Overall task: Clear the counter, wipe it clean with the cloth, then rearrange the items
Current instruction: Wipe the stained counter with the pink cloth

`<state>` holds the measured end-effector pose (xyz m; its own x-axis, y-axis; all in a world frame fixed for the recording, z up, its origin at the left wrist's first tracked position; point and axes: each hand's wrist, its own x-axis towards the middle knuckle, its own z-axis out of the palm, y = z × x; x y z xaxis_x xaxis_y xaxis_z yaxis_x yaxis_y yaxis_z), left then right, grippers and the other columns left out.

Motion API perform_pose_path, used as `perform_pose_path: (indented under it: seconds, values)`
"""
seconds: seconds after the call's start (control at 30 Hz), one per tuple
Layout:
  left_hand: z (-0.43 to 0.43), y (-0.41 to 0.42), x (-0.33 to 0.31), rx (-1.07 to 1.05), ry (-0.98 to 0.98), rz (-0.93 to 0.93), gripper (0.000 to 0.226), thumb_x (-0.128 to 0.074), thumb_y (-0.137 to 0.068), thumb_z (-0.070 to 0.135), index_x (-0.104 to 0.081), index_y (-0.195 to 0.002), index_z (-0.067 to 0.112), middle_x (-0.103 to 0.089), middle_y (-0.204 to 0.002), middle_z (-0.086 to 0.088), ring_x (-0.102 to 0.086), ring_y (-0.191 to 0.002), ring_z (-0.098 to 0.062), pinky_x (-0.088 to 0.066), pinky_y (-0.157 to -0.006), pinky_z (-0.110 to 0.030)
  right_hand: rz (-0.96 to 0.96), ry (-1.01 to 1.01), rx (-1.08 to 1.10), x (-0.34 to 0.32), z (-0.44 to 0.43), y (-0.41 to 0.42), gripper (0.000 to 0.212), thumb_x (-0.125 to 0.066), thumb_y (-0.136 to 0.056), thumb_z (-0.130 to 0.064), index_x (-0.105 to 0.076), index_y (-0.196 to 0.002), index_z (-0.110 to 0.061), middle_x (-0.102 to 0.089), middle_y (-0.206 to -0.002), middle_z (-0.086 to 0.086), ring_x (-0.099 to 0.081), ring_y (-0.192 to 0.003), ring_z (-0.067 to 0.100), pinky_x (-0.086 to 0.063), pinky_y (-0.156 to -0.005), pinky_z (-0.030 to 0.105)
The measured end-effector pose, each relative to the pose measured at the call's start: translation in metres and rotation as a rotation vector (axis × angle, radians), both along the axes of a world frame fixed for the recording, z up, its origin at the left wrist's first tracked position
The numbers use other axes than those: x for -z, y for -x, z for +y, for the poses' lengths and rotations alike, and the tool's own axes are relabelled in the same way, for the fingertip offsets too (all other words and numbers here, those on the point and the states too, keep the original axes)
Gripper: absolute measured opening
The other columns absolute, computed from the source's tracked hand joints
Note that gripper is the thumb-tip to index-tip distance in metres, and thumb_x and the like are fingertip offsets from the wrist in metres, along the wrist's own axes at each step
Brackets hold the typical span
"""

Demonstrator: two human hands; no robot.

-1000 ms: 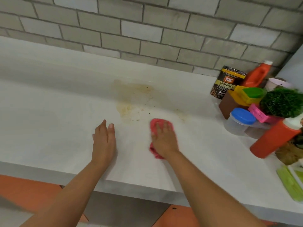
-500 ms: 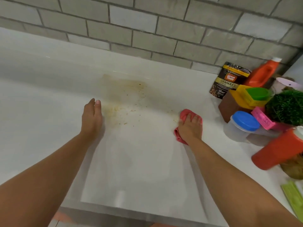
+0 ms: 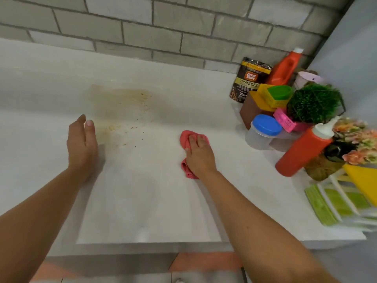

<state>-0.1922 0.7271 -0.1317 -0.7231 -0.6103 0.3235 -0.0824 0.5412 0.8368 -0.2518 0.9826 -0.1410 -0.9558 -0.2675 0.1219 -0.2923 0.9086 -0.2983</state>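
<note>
A red cloth (image 3: 186, 139) lies crumpled on the white counter (image 3: 142, 201), and my right hand (image 3: 199, 154) presses flat on top of it. A yellowish-brown stain with dark crumbs (image 3: 120, 105) spreads over the counter to the left of the cloth, toward the wall. My left hand (image 3: 82, 144) rests on the counter with straight fingers, just left of the stain, holding nothing.
Items crowd the right end: a granules pouch (image 3: 248, 80), two orange-red bottles (image 3: 285, 68) (image 3: 304, 150), a blue-lidded tub (image 3: 263, 129), a yellow box with green lid (image 3: 273, 94), a green plant (image 3: 315, 103), flowers (image 3: 357, 139), and green trays (image 3: 336, 205). A brick wall runs behind.
My right hand slid the cloth right, then back a little to the left and toward me. My left hand stays beside the stain.
</note>
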Motion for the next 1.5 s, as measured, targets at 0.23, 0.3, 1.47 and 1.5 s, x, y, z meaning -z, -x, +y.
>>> perform_pose_path:
  seconds: [0.23,0.3,1.47,1.5]
  values:
    - [0.090,-0.025,-0.012,0.299,-0.040,0.057,0.048,-0.026,-0.102,0.032,-0.030,-0.144,0.009,-0.033,-0.148,-0.007,-0.030,-0.137,-0.016,-0.019,-0.104,-0.018,-0.074,0.188,-0.251,0.010,0.020,-0.106,0.044,-0.039,-0.100,-0.017,-0.035,-0.144,-0.013,-0.024,-0.155,0.004,-0.016,-0.145,0.016,-0.007,-0.116,0.020]
    - [0.107,-0.030,-0.009,0.360,-0.050,0.048,0.049,-0.026,-0.101,0.033,-0.028,-0.145,0.010,-0.032,-0.149,-0.005,-0.029,-0.137,-0.015,-0.018,-0.104,-0.017,-0.076,0.207,-0.226,0.007,0.047,-0.123,0.043,-0.040,-0.099,-0.017,-0.036,-0.143,-0.015,-0.025,-0.154,0.000,-0.017,-0.144,0.010,-0.007,-0.113,0.013]
    - [0.118,-0.036,0.007,0.389,-0.198,-0.038,0.050,-0.025,-0.101,0.035,-0.030,-0.144,0.010,-0.033,-0.150,-0.006,-0.029,-0.138,-0.017,-0.017,-0.106,-0.018,-0.063,0.027,-0.079,0.002,0.005,-0.099,0.050,-0.029,-0.102,-0.023,-0.019,-0.148,-0.008,-0.012,-0.157,0.010,-0.005,-0.146,0.021,0.004,-0.118,0.025]
    - [0.117,-0.036,0.006,0.379,-0.233,-0.030,0.050,-0.024,-0.101,0.035,-0.031,-0.144,0.011,-0.033,-0.150,-0.005,-0.029,-0.138,-0.016,-0.018,-0.106,-0.018,-0.066,0.042,-0.157,0.002,0.002,-0.113,0.049,-0.029,-0.102,-0.023,-0.019,-0.148,-0.009,-0.010,-0.158,0.007,-0.004,-0.147,0.018,0.006,-0.116,0.021]
